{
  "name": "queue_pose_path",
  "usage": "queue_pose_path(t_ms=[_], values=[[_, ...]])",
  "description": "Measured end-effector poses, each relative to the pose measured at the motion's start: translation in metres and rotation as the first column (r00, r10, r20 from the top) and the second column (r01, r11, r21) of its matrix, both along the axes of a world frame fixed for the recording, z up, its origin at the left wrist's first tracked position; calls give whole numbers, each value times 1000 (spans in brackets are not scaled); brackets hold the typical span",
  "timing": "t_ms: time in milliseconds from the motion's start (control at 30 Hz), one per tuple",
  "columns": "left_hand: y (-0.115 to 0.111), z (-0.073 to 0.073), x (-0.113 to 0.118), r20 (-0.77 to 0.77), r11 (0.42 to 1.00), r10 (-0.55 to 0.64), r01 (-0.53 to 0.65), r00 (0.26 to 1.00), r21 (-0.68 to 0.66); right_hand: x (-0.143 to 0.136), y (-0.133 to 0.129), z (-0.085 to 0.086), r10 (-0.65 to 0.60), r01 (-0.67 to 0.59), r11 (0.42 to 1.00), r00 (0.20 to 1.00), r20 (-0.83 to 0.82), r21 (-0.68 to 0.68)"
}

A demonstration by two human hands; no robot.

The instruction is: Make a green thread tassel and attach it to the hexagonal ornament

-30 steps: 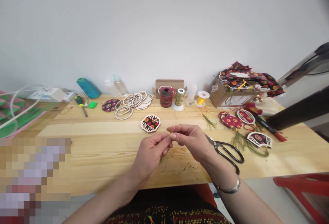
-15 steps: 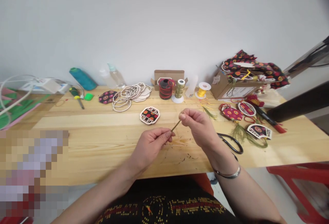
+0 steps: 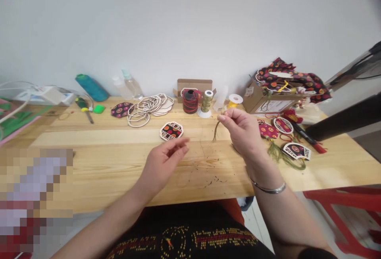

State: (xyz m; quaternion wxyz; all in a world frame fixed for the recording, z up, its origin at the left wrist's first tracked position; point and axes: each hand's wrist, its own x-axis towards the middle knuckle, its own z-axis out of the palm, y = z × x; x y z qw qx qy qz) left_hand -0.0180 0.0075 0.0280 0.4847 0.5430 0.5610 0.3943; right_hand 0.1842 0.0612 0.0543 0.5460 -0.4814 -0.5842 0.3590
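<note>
The right hand [image 3: 242, 132] pinched the thread [image 3: 215, 130] near its upper end between thumb and fingers, above the tabletop [image 3: 119, 167], a grip that probably let the strands hang loose and in plain sight. The left hand [image 3: 157, 165] held nothing that could be seen; its fingers were parted a little, just short of the badge [image 3: 171, 131], though whether they touched its rim could not be told. The badge lay flat, patterned face up, likely so that it could be seen and reached easily. Along the back, the red spool [image 3: 190, 101], green spool [image 3: 206, 102] and yellow spool [image 3: 234, 101] stood in a rough row, seemingly parked within reach yet beyond the hands. The near edge passed under both forearms, and dark scraps [image 3: 214, 179] dotted the wood between them. Sideways travel had more room on the left; on the right, the ornaments [image 3: 283, 125], box [image 3: 268, 102] and black pole [image 3: 345, 120] crowded in, while the wall [image 3: 178, 25] bounded the back
</note>
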Motion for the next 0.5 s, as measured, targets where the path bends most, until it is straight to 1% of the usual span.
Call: queue_pose_path(t_ms=[33,67,100,167,233,300,367,433,500], values=[[-2,6,2,162,978,-75,104,984,-181,-2,0,-1,-9,8,1000,999,41,19],[-4,11,4,330,911,-122,237,936,-338,-4,-2,-3,-13,9,999,996,85,49],[-6,15,7,465,836,-109,334,879,-435,-7,-6,-6,-13,1,996,991,132,90],[-6,18,13,627,734,-7,430,779,-526,-14,-16,-13,-1,-40,983,975,224,178],[-4,15,17,701,658,104,479,706,-580,-22,-31,-21,15,-95,966,950,312,242],[-2,8,18,737,634,188,493,649,-596,-27,-46,-29,20,-145,948,915,403,282],[-1,0,18,750,648,241,473,616,-597,-29,-59,-37,15,-196,928,869,495,317],[-2,-6,17,742,668,260,440,618,-600,-29,-70,-43,16,-244,911,827,562,332],[-5,-11,18,721,681,247,414,647,-605,-29,-77,-48,23,-276,901,799,600,334]])
